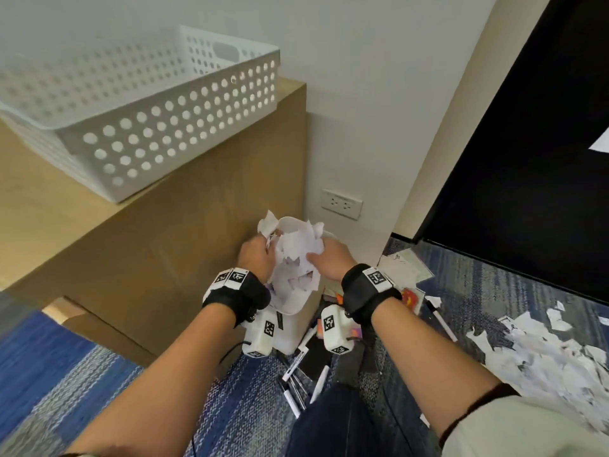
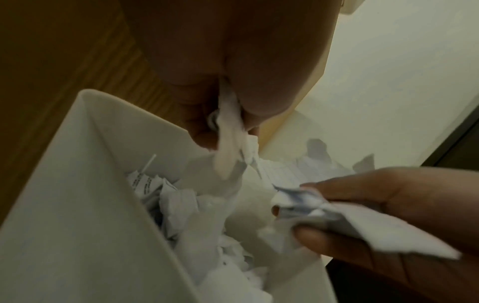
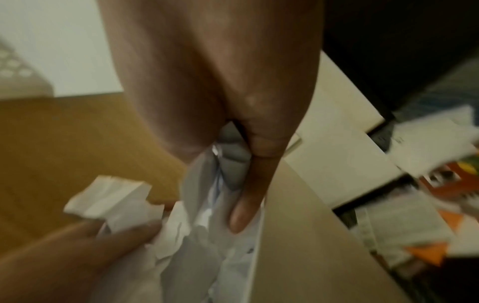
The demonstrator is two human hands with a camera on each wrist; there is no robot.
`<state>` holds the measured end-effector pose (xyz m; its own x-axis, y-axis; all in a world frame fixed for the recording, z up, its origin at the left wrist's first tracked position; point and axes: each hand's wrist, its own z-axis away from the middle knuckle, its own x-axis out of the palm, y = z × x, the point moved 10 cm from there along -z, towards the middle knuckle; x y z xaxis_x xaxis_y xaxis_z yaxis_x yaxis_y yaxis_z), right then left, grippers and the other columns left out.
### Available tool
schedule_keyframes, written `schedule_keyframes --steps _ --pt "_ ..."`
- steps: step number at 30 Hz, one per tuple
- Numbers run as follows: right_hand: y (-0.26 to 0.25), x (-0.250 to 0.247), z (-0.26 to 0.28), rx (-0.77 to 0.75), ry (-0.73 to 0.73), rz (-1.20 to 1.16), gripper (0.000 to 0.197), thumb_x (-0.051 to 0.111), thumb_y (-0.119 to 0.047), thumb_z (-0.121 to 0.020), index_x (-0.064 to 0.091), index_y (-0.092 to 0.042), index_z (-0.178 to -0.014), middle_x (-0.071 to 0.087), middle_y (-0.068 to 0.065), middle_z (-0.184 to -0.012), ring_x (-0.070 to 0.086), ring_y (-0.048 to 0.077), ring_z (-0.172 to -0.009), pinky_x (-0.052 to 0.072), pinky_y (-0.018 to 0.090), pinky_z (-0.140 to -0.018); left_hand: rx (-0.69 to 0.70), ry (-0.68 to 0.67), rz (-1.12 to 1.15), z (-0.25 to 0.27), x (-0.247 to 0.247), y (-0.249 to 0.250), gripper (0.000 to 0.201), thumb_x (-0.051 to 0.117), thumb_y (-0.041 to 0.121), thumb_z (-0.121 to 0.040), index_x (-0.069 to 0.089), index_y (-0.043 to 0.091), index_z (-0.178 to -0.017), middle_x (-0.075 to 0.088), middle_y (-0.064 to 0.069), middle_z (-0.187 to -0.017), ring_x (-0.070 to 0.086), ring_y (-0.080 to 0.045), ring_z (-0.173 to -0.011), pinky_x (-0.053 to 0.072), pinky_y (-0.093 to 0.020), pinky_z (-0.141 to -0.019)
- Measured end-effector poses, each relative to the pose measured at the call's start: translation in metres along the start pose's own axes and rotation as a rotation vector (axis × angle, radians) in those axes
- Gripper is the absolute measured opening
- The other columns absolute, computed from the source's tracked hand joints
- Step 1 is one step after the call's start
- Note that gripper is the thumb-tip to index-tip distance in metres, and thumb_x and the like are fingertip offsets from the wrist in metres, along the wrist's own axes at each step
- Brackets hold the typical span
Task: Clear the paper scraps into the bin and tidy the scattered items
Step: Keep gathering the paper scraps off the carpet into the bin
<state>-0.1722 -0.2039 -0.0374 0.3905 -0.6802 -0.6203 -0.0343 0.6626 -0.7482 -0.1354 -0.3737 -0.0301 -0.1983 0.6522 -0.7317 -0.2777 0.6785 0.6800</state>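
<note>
A white bin (image 1: 294,331) stands on the carpet beside a wooden cabinet, with torn paper inside (image 2: 181,207). Above its mouth both hands hold a bundle of white paper scraps (image 1: 296,250). My left hand (image 1: 255,257) grips the bundle's left side, with scraps pinched between fingers and thumb (image 2: 229,141). On the right side, my right hand (image 1: 329,263) curls its fingers round more scraps (image 3: 204,192). The left wrist view shows the right hand's crumpled piece (image 2: 334,221) over the bin wall (image 2: 77,205). The bin's bottom is hidden.
A large pile of paper scraps (image 1: 543,354) lies on the blue carpet at right. Several markers (image 1: 296,377) lie in front of the bin, and coloured cards and sheets (image 1: 410,296) beside it. A white perforated basket (image 1: 148,127) sits on the cabinet (image 1: 197,225). A dark door (image 1: 527,159) stands at right.
</note>
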Motion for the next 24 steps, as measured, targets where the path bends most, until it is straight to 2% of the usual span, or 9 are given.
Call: schedule_keyframes --steps 2,6,8,13,16,18,20,22,24 --pt "-0.007 0.009 -0.006 -0.051 -0.035 0.108 0.029 0.061 -0.012 -0.088 0.061 -0.007 -0.118 0.060 0.004 -0.105 0.055 0.018 -0.098 0.034 0.018 -0.072 0.010 -0.088 -0.071 -0.006 0.012 -0.001 0.036 0.047 0.013 -0.097 0.055 0.006 -0.131 0.063 -0.022 -0.120 0.058 -0.040 -0.112 0.045 -0.038 -0.095" --pt "-0.005 0.029 -0.017 -0.066 -0.161 0.157 0.079 0.071 -0.012 -0.080 0.033 -0.013 -0.149 0.046 0.010 -0.145 0.045 0.029 -0.133 0.041 0.033 -0.103 0.012 -0.280 -0.172 -0.009 0.038 -0.003 0.044 0.055 0.015 -0.091 0.048 0.014 -0.134 0.055 -0.021 -0.126 0.055 -0.040 -0.112 0.046 -0.040 -0.096" --pt "-0.004 0.030 -0.017 -0.065 -0.195 0.078 0.089 0.069 -0.008 -0.082 0.019 -0.016 -0.155 0.036 0.011 -0.152 0.046 0.028 -0.130 0.042 0.037 -0.106 -0.011 -0.267 -0.138 -0.012 0.037 -0.007 0.048 0.062 0.014 -0.085 0.046 0.017 -0.131 0.050 -0.017 -0.128 0.054 -0.037 -0.114 0.045 -0.042 -0.099" --pt "0.006 0.017 -0.019 -0.149 -0.100 -0.014 0.055 0.053 0.004 -0.083 0.052 -0.019 -0.133 0.058 0.005 -0.114 0.061 0.024 -0.100 0.047 0.026 -0.079 0.001 -0.164 -0.165 -0.018 0.021 -0.004 0.051 0.063 0.003 -0.079 0.045 0.018 -0.124 0.058 -0.010 -0.120 0.057 -0.034 -0.110 0.048 -0.044 -0.095" --pt "0.003 0.003 -0.012 -0.291 0.054 0.231 0.038 0.051 0.003 -0.080 0.072 -0.017 -0.104 0.070 0.002 -0.100 0.063 0.019 -0.096 0.045 0.028 -0.093 0.101 -0.221 -0.288 -0.018 0.031 0.004 0.053 0.058 0.009 -0.083 0.044 0.024 -0.132 0.058 -0.009 -0.127 0.057 -0.031 -0.115 0.045 -0.043 -0.099" --pt "0.006 0.006 -0.007 -0.380 0.089 0.445 0.027 0.053 -0.004 -0.082 0.076 -0.017 -0.091 0.073 0.002 -0.093 0.063 0.022 -0.092 0.043 0.037 -0.100 0.183 -0.330 -0.463 -0.014 0.054 0.001 0.053 0.056 0.018 -0.087 0.045 0.029 -0.138 0.049 -0.002 -0.142 0.046 -0.025 -0.130 0.033 -0.041 -0.110" --pt "0.015 0.011 -0.006 -0.399 0.074 0.395 0.024 0.051 -0.009 -0.083 0.074 -0.012 -0.080 0.069 0.008 -0.084 0.060 0.028 -0.087 0.046 0.040 -0.090 0.263 -0.345 -0.482 -0.013 0.069 0.001 0.054 0.053 0.023 -0.088 0.043 0.034 -0.140 0.040 0.002 -0.149 0.036 -0.020 -0.138 0.023 -0.040 -0.115" --pt "0.023 0.013 -0.007 -0.389 0.082 0.295 0.027 0.045 -0.015 -0.082 0.070 -0.008 -0.075 0.063 0.011 -0.079 0.057 0.028 -0.086 0.047 0.040 -0.084 0.305 -0.362 -0.471 -0.015 0.079 0.003 0.055 0.050 0.022 -0.089 0.042 0.035 -0.142 0.037 0.003 -0.151 0.034 -0.020 -0.139 0.022 -0.040 -0.115" --pt "0.027 0.016 -0.009 -0.369 0.082 0.286 0.031 0.041 -0.020 -0.082 0.067 -0.006 -0.075 0.060 0.014 -0.077 0.053 0.029 -0.089 0.046 0.041 -0.082 0.203 -0.549 -0.447 -0.009 0.103 -0.017 0.054 0.046 0.019 -0.094 0.039 0.027 -0.147 0.039 -0.001 -0.149 0.041 -0.021 -0.135 0.029 -0.036 -0.113"
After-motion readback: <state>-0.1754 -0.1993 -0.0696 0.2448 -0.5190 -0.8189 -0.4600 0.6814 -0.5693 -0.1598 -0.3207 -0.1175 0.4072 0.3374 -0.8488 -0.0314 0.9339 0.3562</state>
